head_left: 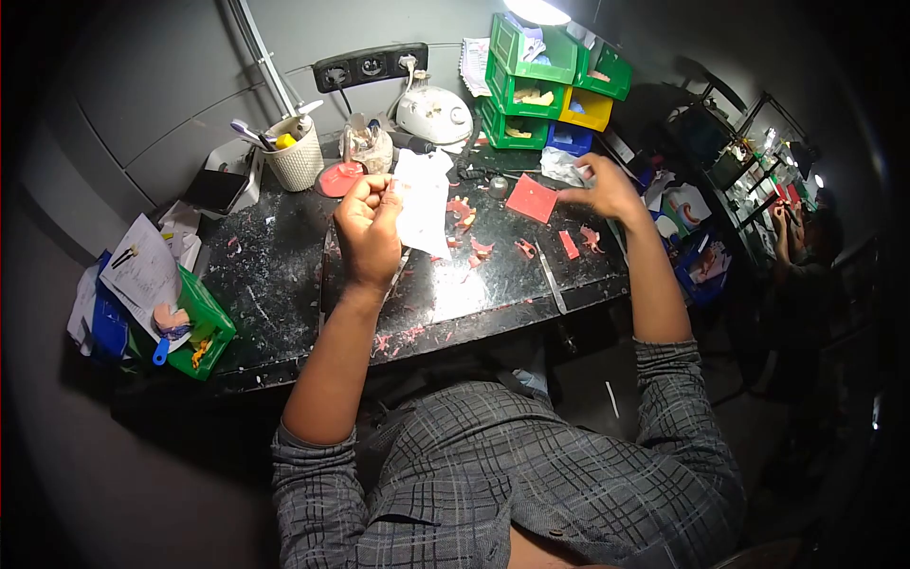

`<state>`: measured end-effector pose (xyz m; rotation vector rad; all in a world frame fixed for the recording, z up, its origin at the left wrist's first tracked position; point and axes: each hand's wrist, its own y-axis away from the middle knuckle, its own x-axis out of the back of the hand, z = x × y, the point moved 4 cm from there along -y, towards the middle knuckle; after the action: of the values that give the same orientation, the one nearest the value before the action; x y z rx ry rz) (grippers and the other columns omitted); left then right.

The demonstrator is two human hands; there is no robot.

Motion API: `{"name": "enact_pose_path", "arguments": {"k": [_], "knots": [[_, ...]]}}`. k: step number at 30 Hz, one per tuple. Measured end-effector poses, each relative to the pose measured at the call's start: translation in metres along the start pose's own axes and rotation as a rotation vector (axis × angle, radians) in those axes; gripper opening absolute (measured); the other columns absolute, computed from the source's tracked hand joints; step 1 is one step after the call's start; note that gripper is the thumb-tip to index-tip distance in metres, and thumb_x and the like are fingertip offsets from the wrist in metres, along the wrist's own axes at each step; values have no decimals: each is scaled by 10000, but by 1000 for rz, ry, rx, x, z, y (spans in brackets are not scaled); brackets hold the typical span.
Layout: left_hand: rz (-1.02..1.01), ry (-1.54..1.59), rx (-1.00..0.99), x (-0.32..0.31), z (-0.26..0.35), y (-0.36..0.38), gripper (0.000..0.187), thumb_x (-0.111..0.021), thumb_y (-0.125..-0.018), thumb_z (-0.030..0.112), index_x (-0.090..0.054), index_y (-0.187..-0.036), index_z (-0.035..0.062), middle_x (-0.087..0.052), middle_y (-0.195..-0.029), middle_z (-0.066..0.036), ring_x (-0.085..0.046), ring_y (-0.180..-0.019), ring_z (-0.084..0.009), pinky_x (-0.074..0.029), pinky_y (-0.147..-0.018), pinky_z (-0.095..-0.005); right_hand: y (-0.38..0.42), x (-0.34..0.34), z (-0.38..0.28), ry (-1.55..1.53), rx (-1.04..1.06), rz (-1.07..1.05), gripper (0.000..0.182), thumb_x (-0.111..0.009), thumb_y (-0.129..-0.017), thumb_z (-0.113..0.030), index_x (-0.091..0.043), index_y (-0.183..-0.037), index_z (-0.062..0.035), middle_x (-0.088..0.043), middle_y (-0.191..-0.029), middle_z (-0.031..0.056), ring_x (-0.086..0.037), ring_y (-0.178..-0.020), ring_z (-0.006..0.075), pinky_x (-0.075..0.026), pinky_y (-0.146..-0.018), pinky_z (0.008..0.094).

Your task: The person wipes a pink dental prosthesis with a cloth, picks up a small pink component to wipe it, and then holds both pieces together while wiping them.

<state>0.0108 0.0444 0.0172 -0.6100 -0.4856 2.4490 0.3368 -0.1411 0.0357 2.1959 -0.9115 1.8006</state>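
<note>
My left hand is closed, its thumb and fingers pinching the upper left edge of a thin, white, tissue-like sheet. The sheet hangs wrinkled over the black bench. On the other side, my right hand is open, its thumb and fingers curved apart. Its thumb points at the right corner of a square red wax sheet. Its fingertips overlap a crumpled piece of clear plastic in this view. Red wax scraps and a small red strip lie between my hands.
A knife-like metal tool lies near the front edge of the bench. Stacked bins, a white machine and a tool cup line the back. Papers overhang a green bin at left. Another person works at right.
</note>
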Motion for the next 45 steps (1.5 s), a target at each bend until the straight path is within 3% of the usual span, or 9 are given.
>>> {"name": "enact_pose_path", "arguments": {"k": [3, 12, 17, 21, 26, 28, 31, 36, 45], "knots": [[3, 3, 20, 1, -5, 0, 64, -559, -932, 8, -598, -957, -35, -634, -801, -25, -553, -665, -38, -433, -596, -189, 17, -11, -41, -155, -29, -245, 749, -922, -577, -327, -590, -1167, -6, -624, -1094, 169, -614, -1018, 299, -495, -867, 382], [11, 5, 3, 1, 0, -1, 62, -556, -929, 1, -602, -956, -30, -624, -788, -15, -546, -659, -32, -419, -583, -182, 10, -11, -45, 100, 37, 25, 565, -882, -653, -288, -625, -1073, -12, -648, -1053, 166, -645, -960, 291, -511, -837, 375], [28, -13, -8, 6, -7, -2, 61, -560, -929, 6, -605, -949, -30, -621, -784, -11, -540, -656, -31, -413, -580, -181, 49, -3, -94, -155, 60, -512, 352, -843, -717, -289, -675, -800, 8, -691, -773, 124, -665, -745, 244, -511, -711, 334], [19, 4, -8, 4, -5, -2, 63, -562, -928, 8, -608, -946, -31, -620, -781, -9, -535, -654, -28, -408, -580, -180, 54, -20, -89, -137, 243, -527, 222, -771, -769, -193, -682, -809, 6, -683, -754, 150, -664, -698, 243, -504, -688, 346], [4, 6, -17, 2, -4, -1, 62, -565, -928, 8, -610, -948, -30, -628, -790, -12, -547, -668, -31, -420, -595, -182, 51, -13, -98, -267, 248, -379, 159, -746, -781, -128, -662, -811, 3, -660, -724, 87, -591, -638, 143, -467, -609, 309], [-42, 38, 13, -5, -5, 0, 58, -571, -929, 10, -610, -950, -27, -635, -802, -17, -572, -691, -41, -448, -624, -186, 51, -5, -116, -709, 158, -325, 124, -740, -792, -126, -671, -816, -26, -636, -707, 50, -548, -595, 100, -436, -568, 274], [-135, 55, 47, -14, -11, 3, 56, -574, -931, 10, -611, -957, -23, -644, -814, -24, -599, -712, -56, -474, -656, -192, 51, 15, -155, -589, 355, -90, 95, -745, -790, -120, -684, -827, -57, -607, -695, 18, -512, -582, 80, -406, -547, 250], [-260, 93, 253, -16, -15, 7, 121, -555, -964, 82, -620, -1015, -6, -670, -843, -54, -629, -687, -86, -504, -573, -215, 53, 14, -205, -204, 731, 300, 149, -743, -703, -102, -630, -795, -69, -602, -805, 63, -606, -767, 250, -512, -680, 354], [-209, 230, 262, 0, -16, -2, 204, -580, -929, 12, -549, -1124, -39, -652, -1006, -111, -664, -890, -166, -545, -815, -287, 35, 8, -213, -174, 906, 421, 185, -744, -702, -99, -638, -851, -68, -613, -859, 71, -598, -756, 245, -515, -688, 346]]}}
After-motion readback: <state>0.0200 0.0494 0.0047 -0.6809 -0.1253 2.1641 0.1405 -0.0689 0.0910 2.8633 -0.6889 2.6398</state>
